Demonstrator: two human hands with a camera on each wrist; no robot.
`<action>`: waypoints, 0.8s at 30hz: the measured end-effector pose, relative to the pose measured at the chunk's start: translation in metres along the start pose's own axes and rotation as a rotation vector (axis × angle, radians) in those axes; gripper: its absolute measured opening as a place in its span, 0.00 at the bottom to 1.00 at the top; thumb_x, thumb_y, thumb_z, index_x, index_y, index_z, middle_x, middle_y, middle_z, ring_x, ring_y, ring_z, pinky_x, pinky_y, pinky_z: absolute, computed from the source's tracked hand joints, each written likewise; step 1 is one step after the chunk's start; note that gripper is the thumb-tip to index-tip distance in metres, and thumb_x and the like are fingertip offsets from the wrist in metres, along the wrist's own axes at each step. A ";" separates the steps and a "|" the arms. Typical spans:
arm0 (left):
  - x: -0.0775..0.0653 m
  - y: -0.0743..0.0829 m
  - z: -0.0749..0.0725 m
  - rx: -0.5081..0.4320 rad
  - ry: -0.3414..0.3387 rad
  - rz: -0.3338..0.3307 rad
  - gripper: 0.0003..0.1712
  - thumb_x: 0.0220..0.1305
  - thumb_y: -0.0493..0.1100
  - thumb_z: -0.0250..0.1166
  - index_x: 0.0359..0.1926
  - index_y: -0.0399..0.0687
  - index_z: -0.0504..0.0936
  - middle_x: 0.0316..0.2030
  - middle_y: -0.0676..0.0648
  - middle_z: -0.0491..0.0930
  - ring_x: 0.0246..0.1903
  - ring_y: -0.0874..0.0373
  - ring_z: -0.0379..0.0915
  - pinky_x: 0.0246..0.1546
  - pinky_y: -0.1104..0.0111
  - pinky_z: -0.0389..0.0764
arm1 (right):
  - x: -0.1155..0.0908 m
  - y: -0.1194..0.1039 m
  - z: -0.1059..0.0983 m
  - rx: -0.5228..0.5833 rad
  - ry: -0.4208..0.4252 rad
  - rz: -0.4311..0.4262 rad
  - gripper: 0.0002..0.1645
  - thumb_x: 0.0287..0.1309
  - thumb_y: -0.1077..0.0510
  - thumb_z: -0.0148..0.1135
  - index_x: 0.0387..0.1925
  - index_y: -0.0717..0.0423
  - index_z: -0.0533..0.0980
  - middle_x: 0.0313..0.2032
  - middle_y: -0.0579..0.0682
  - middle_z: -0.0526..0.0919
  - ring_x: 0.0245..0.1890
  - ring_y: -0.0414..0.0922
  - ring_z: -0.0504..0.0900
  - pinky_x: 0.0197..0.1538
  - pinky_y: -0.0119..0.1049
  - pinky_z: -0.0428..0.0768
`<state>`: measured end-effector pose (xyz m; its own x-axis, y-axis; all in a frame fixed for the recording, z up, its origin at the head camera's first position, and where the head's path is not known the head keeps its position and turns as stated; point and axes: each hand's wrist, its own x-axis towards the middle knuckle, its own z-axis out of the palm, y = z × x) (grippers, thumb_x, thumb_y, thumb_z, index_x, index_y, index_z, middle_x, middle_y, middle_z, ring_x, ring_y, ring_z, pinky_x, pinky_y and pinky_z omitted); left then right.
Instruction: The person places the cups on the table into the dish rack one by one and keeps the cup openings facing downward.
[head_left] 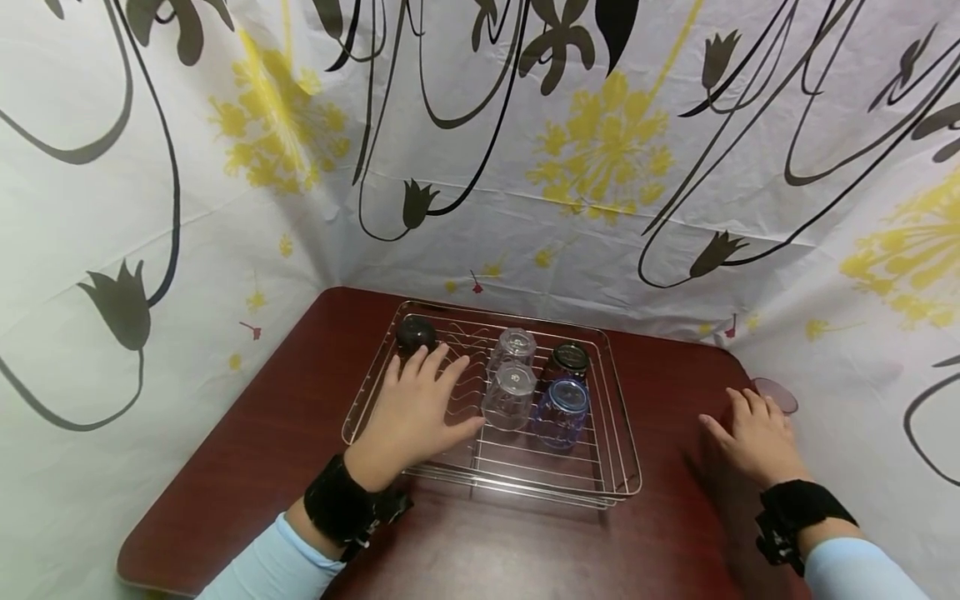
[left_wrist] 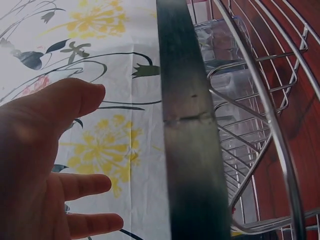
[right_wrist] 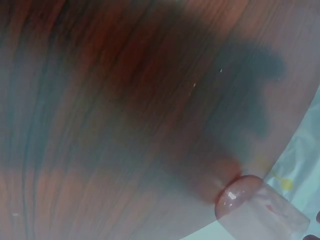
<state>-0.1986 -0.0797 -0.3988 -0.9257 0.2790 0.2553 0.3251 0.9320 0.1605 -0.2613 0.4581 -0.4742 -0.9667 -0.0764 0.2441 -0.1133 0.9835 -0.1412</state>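
Note:
My left hand (head_left: 412,408) hovers with spread fingers over the left part of a wire dish rack (head_left: 628,450), holding nothing. Just beyond its fingertips sits a dark, rounded glass (head_left: 415,332). Upside down in the rack stand two clear glasses (head_left: 510,404), a blue glass (head_left: 561,415) and a dark glass (head_left: 568,358). At the table's right edge my right hand (head_left: 757,437) has its fingers extended beside a pinkish transparent glass (right_wrist: 262,212). The hand partly hides this glass in the head view. Only fingertips (right_wrist: 312,237) show in the right wrist view, apart from the glass.
The rack stands on a reddish-brown wooden table (head_left: 247,442) with rounded corners. A white patterned curtain (head_left: 480,258) hangs close around its back and sides. In the left wrist view, a dark blurred strap (left_wrist: 192,130) crosses in front of the rack.

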 end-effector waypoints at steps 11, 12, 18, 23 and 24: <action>0.001 0.001 0.008 -0.034 -0.030 -0.005 0.52 0.55 0.77 0.61 0.76 0.61 0.62 0.76 0.43 0.58 0.75 0.40 0.50 0.71 0.37 0.51 | 0.000 0.012 -0.006 -0.034 0.036 -0.005 0.50 0.71 0.33 0.49 0.72 0.70 0.55 0.66 0.80 0.55 0.65 0.80 0.50 0.59 0.79 0.50; 0.001 0.001 0.009 -0.033 -0.028 -0.003 0.52 0.55 0.77 0.61 0.76 0.61 0.62 0.75 0.43 0.58 0.75 0.40 0.50 0.71 0.37 0.51 | 0.000 0.013 -0.006 -0.032 0.036 -0.004 0.50 0.71 0.33 0.49 0.72 0.70 0.54 0.66 0.80 0.55 0.65 0.80 0.49 0.59 0.79 0.49; 0.002 -0.001 0.011 -0.020 -0.003 0.005 0.52 0.55 0.77 0.61 0.75 0.61 0.63 0.75 0.43 0.59 0.75 0.40 0.52 0.71 0.37 0.52 | 0.005 0.022 -0.003 -0.032 0.057 -0.001 0.50 0.70 0.33 0.49 0.72 0.70 0.54 0.67 0.78 0.54 0.67 0.80 0.47 0.59 0.78 0.48; 0.000 0.000 0.011 -0.010 -0.008 0.009 0.52 0.55 0.78 0.60 0.75 0.61 0.64 0.75 0.44 0.59 0.75 0.40 0.53 0.71 0.38 0.54 | 0.010 0.027 -0.003 -0.017 0.072 0.005 0.50 0.70 0.33 0.50 0.72 0.70 0.55 0.67 0.77 0.55 0.66 0.79 0.47 0.58 0.77 0.49; 0.000 0.000 0.011 -0.010 -0.011 0.007 0.52 0.55 0.78 0.60 0.75 0.61 0.64 0.75 0.44 0.59 0.75 0.40 0.53 0.71 0.38 0.54 | 0.011 0.028 -0.003 -0.014 0.074 0.007 0.50 0.70 0.33 0.50 0.72 0.70 0.55 0.67 0.77 0.55 0.66 0.78 0.48 0.59 0.77 0.50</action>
<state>-0.2005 -0.0773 -0.4095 -0.9256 0.2876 0.2460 0.3330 0.9278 0.1682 -0.2747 0.4855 -0.4727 -0.9478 -0.0572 0.3138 -0.1024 0.9862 -0.1297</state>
